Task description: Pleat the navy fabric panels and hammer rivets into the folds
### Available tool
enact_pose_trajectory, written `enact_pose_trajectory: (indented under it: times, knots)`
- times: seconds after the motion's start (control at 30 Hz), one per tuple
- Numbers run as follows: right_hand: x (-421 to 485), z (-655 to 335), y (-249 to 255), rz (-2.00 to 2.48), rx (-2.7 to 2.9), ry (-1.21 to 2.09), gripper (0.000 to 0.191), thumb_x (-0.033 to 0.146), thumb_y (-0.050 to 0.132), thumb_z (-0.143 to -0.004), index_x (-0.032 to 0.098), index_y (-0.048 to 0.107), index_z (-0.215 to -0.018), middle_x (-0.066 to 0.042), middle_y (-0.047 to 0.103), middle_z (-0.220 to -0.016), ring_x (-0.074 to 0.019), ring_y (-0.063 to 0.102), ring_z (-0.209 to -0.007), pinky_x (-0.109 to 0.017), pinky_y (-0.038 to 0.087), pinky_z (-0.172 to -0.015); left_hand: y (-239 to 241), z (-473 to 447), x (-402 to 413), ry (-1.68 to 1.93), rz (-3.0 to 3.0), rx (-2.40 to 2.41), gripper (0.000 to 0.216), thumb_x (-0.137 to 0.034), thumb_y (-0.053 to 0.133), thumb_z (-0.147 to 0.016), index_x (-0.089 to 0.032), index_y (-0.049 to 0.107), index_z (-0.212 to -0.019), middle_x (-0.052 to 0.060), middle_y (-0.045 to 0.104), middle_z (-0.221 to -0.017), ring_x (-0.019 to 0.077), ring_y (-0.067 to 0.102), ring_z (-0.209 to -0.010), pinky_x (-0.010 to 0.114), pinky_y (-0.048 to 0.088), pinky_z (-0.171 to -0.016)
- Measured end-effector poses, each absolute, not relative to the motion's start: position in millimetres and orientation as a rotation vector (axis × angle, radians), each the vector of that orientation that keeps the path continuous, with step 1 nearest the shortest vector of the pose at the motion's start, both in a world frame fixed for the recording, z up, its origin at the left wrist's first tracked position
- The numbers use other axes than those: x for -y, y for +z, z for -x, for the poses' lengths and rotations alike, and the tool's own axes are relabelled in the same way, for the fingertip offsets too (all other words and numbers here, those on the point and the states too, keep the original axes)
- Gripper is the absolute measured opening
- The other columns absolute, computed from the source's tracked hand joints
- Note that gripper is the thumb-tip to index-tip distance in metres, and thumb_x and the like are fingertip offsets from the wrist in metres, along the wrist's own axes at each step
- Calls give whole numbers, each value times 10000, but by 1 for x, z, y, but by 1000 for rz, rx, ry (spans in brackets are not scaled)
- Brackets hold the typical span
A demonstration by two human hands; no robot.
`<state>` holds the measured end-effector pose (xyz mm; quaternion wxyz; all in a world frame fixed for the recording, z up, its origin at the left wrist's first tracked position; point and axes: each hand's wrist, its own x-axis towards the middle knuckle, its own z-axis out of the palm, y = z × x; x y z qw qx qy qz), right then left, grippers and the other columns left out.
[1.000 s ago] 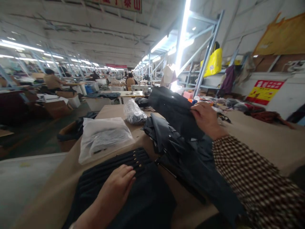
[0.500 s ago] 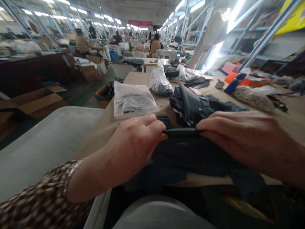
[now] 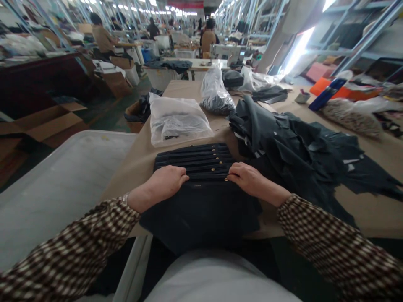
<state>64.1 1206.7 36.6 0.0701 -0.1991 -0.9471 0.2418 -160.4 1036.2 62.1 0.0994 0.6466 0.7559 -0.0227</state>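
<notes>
A dark navy garment (image 3: 201, 216), skirt-like in shape, lies flat in front of me with a small label below its waistband; I cannot tell its exact kind. My left hand (image 3: 162, 184) is closed on the left part of the waistband. At the other end, by a gold button, my right hand (image 3: 252, 180) pinches the same waistband. Just beyond lies a stack of similar garments (image 3: 189, 157), their waistbands overlapping in rows with several gold buttons on the right side.
A heap of dark grey cloth (image 3: 292, 147) spreads across the table (image 3: 359, 214) at right. Behind the stack lie a white plastic bag (image 3: 181, 121) and a clear filled bag (image 3: 217, 94). A pale bin (image 3: 69, 180) stands at left. People sit farther back.
Both hands have lowered the garment from near the camera onto the table, its waistband now against the stack. The stack's buttons and more of the grey heap have come into view.
</notes>
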Motion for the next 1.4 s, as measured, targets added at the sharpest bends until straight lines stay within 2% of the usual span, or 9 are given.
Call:
enact_pose_trajectory:
  times: [0.13,0.43,0.53,0.63,0.77,0.9,1.07,1.23,1.4]
  knots:
    - [-1221,-41,22,600,2957,471,200,241,520,-904,152,648,-780,-67,643,-845,-170,576,-857,-293,419,-829,46,166,-1049,-107,-1882,-2286,317,-358,389,-940,-166,619,-836,99,700,-881,251,665,-871,334,473,-761]
    - [-1232,-31,10,709,2915,552,159,220,579,-871,142,622,-739,-55,592,-837,-147,556,-791,-268,416,-767,46,160,-1059,-242,-1843,-2307,314,-367,422,-928,-146,643,-905,131,685,-912,267,653,-866,360,467,-748]
    - [-1232,-31,2,701,2818,652,127,193,626,-830,151,581,-719,-35,548,-841,-139,524,-782,-263,411,-740,51,136,-1057,-207,-2091,-2398,243,-252,429,-918,-137,643,-911,135,652,-917,288,618,-877,411,451,-760]
    - [-1226,-32,0,747,2783,642,78,201,651,-815,162,585,-801,-25,554,-886,-134,532,-809,-253,423,-753,41,110,-1058,-65,-2343,-2210,279,-133,419,-894,-158,634,-1071,119,638,-1032,266,589,-945,395,460,-794]
    - [-1209,-54,24,620,2719,515,127,208,602,-856,193,602,-982,-49,589,-1027,-167,553,-945,-282,440,-850,15,96,-1059,-8,-2429,-2054,362,-110,428,-881,-171,619,-1182,117,597,-1223,278,565,-1031,413,483,-833]
    - [-1217,-126,60,647,2416,359,151,201,484,-919,210,611,-999,-53,615,-1039,-166,549,-1007,-305,430,-927,2,99,-1056,10,-2423,-2110,373,-157,419,-904,-180,616,-1220,110,580,-1279,315,534,-1111,454,479,-877]
    - [-1276,-221,55,1131,2220,328,295,174,604,-795,182,602,-1089,-80,622,-1044,-210,583,-974,-377,472,-870,4,99,-1054,-2,-2399,-2148,377,-157,425,-898,-187,623,-1218,110,583,-1285,316,541,-1121,463,479,-891]
    - [-1290,-237,49,1065,2255,348,72,179,560,-806,178,627,-831,-57,634,-883,-197,597,-873,-338,477,-804,6,95,-1055,-67,-2422,-2153,380,-156,422,-904,-172,616,-1230,105,583,-1288,312,534,-1132,452,477,-907]
    - [-1233,-221,77,934,2513,336,189,106,492,-826,194,589,-963,-37,645,-908,-166,606,-825,-285,458,-756,6,94,-1054,-79,-2420,-2174,384,-146,414,-905,-168,616,-1231,107,585,-1287,313,547,-1108,457,488,-890]
